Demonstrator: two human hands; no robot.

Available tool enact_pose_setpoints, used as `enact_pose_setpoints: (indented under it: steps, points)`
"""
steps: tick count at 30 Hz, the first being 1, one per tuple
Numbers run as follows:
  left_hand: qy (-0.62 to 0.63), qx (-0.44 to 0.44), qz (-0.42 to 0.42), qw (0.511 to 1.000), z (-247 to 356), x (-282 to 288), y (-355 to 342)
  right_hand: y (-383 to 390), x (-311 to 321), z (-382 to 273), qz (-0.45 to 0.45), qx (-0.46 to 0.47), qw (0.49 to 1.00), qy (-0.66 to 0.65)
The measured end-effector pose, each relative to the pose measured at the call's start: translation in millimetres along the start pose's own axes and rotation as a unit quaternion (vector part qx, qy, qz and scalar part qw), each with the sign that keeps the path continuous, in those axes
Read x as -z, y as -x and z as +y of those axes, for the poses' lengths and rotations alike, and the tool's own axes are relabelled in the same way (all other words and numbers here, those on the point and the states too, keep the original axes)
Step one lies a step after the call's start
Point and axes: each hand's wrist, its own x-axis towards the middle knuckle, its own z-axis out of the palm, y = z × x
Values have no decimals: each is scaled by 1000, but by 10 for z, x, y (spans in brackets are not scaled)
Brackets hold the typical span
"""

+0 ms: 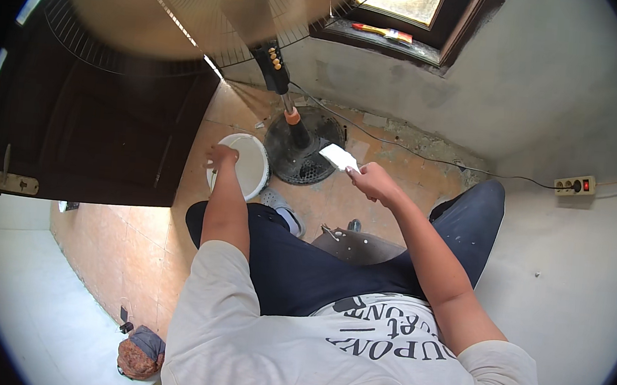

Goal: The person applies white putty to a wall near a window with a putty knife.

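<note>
Left hand (220, 157) grips white bucket (247, 164); right hand (370, 179) holds scraper (339, 156) (white-coated).

- Upper body: cream, off-white T-shirt (252, 334) with short sleeves ending above the elbows; dark printed lettering across the chest.
- Forearms: bare from sleeve hem down; no watch, bracelet or glove visible.
- Left hand (220, 157) and right hand (373, 179): bare, no rings discernible.
- Lower body: dark navy trousers (302, 265), plain, full length on both legs.
- Feet: one light grey sandal (283, 210) visible below the left leg; other foot not visible.
</note>
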Motion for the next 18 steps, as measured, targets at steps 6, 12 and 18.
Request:
enact_pose_setpoints:
  steps: [6, 12, 18]
  points:
    - [542, -441, 70, 712, 907, 831, 332, 202, 217, 4, 15, 16, 999, -33]
    - [648, -347, 127, 666, 1580, 1563, 1031, 522, 463, -67, 46, 15, 996, -69]
    - [633, -260, 231, 692, 1729, 1620, 1161, 819, 736, 17, 85, -19, 993, -85]
